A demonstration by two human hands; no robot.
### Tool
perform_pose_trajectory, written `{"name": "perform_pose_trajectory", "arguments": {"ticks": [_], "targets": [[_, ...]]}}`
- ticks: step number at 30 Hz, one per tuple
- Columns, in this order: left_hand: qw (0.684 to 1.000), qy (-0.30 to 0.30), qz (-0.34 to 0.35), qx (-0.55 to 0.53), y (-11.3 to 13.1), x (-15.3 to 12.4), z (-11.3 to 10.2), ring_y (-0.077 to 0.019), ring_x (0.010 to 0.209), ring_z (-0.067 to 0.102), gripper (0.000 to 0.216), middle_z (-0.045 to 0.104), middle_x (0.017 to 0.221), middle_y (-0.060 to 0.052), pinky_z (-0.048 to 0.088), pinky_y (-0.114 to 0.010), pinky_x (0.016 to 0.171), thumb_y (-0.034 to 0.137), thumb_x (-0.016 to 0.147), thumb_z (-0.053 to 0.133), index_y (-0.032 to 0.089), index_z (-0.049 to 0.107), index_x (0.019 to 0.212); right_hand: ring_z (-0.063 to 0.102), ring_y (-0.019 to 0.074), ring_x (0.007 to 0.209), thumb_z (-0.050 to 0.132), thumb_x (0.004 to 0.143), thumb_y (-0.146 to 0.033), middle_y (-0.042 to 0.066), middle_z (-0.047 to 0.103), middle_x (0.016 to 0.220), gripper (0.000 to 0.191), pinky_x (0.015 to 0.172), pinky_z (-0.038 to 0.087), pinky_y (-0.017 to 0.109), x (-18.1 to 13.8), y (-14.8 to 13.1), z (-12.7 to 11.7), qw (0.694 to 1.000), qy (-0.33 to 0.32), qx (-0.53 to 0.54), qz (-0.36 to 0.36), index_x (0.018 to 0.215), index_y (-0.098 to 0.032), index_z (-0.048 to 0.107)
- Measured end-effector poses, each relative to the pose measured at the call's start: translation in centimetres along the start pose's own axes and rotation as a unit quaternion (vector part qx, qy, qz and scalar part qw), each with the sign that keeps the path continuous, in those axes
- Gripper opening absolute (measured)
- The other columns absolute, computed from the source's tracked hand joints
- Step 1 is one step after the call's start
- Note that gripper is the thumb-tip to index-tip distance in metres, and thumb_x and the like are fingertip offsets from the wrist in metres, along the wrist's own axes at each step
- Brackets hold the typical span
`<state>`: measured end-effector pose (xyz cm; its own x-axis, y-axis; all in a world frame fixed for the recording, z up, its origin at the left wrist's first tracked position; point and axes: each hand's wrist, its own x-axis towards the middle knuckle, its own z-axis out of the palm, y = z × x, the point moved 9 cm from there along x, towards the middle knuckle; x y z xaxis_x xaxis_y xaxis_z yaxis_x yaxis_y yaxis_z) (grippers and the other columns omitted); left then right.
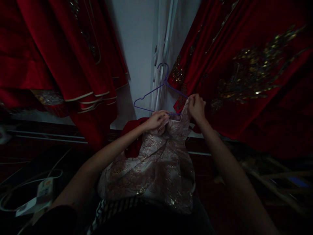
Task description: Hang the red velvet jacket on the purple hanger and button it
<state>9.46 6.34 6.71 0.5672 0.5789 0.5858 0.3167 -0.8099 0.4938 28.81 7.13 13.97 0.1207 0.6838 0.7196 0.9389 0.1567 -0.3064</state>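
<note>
A pale pink dress [161,163] with a shiny raised pattern lies spread toward my body. Its right strap is around the right arm of a purple hanger [149,92], whose hook points away from me. My right hand [196,106] pinches that strap at the hanger's end. At the dress's top edge, left of centre, my left hand [156,120] has its fingers closed on the fabric, close to the hanger's lower bar. The hanger's left end sticks out bare. Dim light blurs the finger details.
Red garments with gold trim [90,71] hang at the left, and a red garment with gold sequins [256,71] hangs at the right. A white wall [137,39] stands behind. A power strip [45,192] with cables sits at lower left. Some slatted frame [276,179] is at lower right.
</note>
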Motion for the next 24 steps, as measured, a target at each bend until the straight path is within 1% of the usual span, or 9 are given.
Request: {"name": "perform_pose_trajectory", "arguments": {"ticks": [2,4,6,8,9,12,15,18,24], "targets": [[0.993,0.101,-0.051,-0.036,-1.9,-0.2,-3.6,-0.0187,0.104,0.06,0.034,0.066,0.111,-0.01,0.044,-0.033,0.093,0.036,0.094,0.036,0.016,0.063,0.099,0.058,0.0251,0.094,0.024,0.094,-0.034,0.012,0.066,0.1,0.034,0.088,0.039,0.042,0.1,0.5,0.5,1.0,-0.01,0.012,0.005,0.099,-0.019,0.055],[0.973,0.201,-0.117,-0.012,-4.4,-1.2,-7.6,-0.0179,0.097,0.061,0.033,0.068,0.102,-0.008,0.046,-0.029,0.088,0.038,0.094,0.038,0.016,0.062,0.097,0.059,0.0237,0.09,0.027,0.093,-0.032,0.011,0.067,0.095,0.032,0.085,0.041,0.038,0.4,1.1,0.9,1.0,-0.017,0.022,0.015,0.096,-0.019,0.056],[0.95,0.257,-0.174,0.032,-7.2,-3.0,-10.8,-0.0177,0.093,0.061,0.03,0.069,0.098,-0.007,0.046,-0.028,0.086,0.036,0.091,0.042,0.016,0.064,0.094,0.061,0.0225,0.085,0.029,0.091,-0.03,0.01,0.068,0.091,0.029,0.082,0.043,0.035,0.8,1.6,1.0,0.999,-0.014,0.028,0.025,0.092,-0.019,0.056],[0.923,0.306,-0.23,0.048,-10.3,-5.6,-13.3,-0.0178,0.087,0.062,0.031,0.069,0.094,-0.007,0.047,-0.027,0.081,0.036,0.089,0.044,0.014,0.065,0.093,0.062,0.0213,0.083,0.032,0.09,-0.03,0.01,0.068,0.09,0.027,0.079,0.044,0.032,1.2,1.9,1.0,0.999,-0.01,0.035,0.026,0.09,-0.02,0.057],[0.909,0.323,-0.259,0.049,-11.8,-7.0,-14.1,-0.018,0.085,0.063,0.031,0.069,0.092,-0.008,0.047,-0.027,0.078,0.036,0.088,0.045,0.013,0.065,0.092,0.062,0.0208,0.082,0.032,0.09,-0.03,0.009,0.068,0.09,0.026,0.078,0.044,0.031,1.3,1.9,1.0,0.999,-0.011,0.039,0.023,0.09,-0.02,0.057],[0.888,0.336,-0.314,-0.002,-15.7,-10.6,-14.5,-0.0169,0.079,0.063,0.031,0.07,0.088,-0.008,0.048,-0.025,0.072,0.036,0.084,0.048,0.011,0.066,0.09,0.062,0.0199,0.082,0.034,0.089,-0.03,0.008,0.068,0.089,0.025,0.077,0.044,0.029,1.4,1.8,0.9,0.999,-0.012,0.039,0.011,0.09,-0.02,0.057],[0.868,0.362,-0.33,-0.083,-17.8,-13.0,-13.8,-0.0153,0.077,0.062,0.03,0.07,0.088,-0.008,0.048,-0.025,0.072,0.034,0.08,0.051,0.01,0.067,0.09,0.062,0.0196,0.08,0.039,0.087,-0.033,0.007,0.067,0.087,0.022,0.077,0.044,0.029,1.5,1.8,0.4,1.0,0.0,0.029,0.007,0.088,-0.02,0.056],[0.852,0.389,-0.327,-0.125,-18.6,-14.0,-13.1,-0.0148,0.077,0.062,0.03,0.07,0.09,-0.009,0.048,-0.026,0.075,0.034,0.077,0.056,0.01,0.068,0.09,0.061,0.0188,0.076,0.045,0.084,-0.036,0.006,0.066,0.083,0.019,0.077,0.044,0.029,1.6,1.9,-0.1,0.999,0.019,0.042,0.009,0.083,-0.02,0.056],[0.829,0.424,-0.32,-0.173,-18.8,-13.8,-12.7,-0.0141,0.074,0.061,0.028,0.07,0.087,-0.008,0.047,-0.025,0.074,0.034,0.073,0.06,0.01,0.069,0.085,0.058,0.0177,0.066,0.051,0.08,-0.039,0.002,0.062,0.072,0.019,0.074,0.045,0.032,1.7,2.3,-0.3,0.994,0.047,0.103,0.012,0.075,-0.021,0.053]]}}
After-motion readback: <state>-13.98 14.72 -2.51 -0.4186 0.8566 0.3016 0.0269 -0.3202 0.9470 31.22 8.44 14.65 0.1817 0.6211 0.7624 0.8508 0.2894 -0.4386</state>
